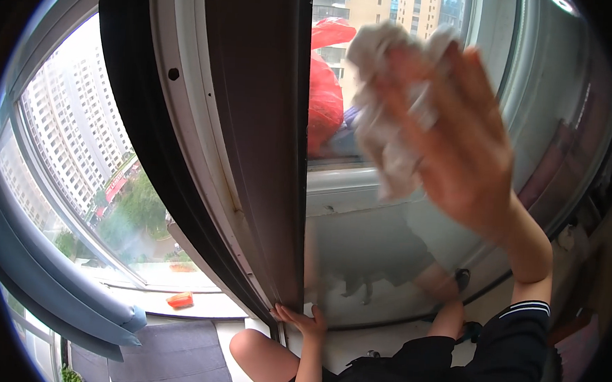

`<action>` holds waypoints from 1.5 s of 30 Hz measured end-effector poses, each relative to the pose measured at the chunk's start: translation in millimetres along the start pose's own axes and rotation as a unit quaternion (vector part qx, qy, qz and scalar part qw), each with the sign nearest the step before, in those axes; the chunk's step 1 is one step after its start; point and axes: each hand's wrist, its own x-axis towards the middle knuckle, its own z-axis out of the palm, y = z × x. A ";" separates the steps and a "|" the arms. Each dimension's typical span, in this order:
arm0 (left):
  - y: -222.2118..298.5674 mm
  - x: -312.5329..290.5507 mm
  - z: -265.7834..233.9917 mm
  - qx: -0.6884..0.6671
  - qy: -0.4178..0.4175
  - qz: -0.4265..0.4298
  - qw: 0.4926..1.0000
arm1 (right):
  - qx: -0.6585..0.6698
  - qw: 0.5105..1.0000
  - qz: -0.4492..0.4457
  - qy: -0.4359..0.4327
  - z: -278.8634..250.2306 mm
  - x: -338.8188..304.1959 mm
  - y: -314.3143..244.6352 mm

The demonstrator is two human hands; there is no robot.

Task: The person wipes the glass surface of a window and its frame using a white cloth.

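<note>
My right hand is raised at the upper right and slightly blurred. It holds a crumpled white cloth up against the glass panel, with the fingers over it. Low in the middle, my left hand rests on the lower part of the dark door frame. Its fingers are stretched out across the frame's edge and the thumb stands apart. The glass faintly reflects my clothes and leg.
On the left, a window looks onto tall buildings and trees. A light-blue curtain hangs beside it. An orange object lies on the sill above a grey mat. Red plastic shows through the glass.
</note>
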 end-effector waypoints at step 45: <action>-34.1 -33.7 8.2 0.031 0.001 0.101 0.994 | 0.257 0.911 -0.194 -0.257 3.1 -144.3 -108.3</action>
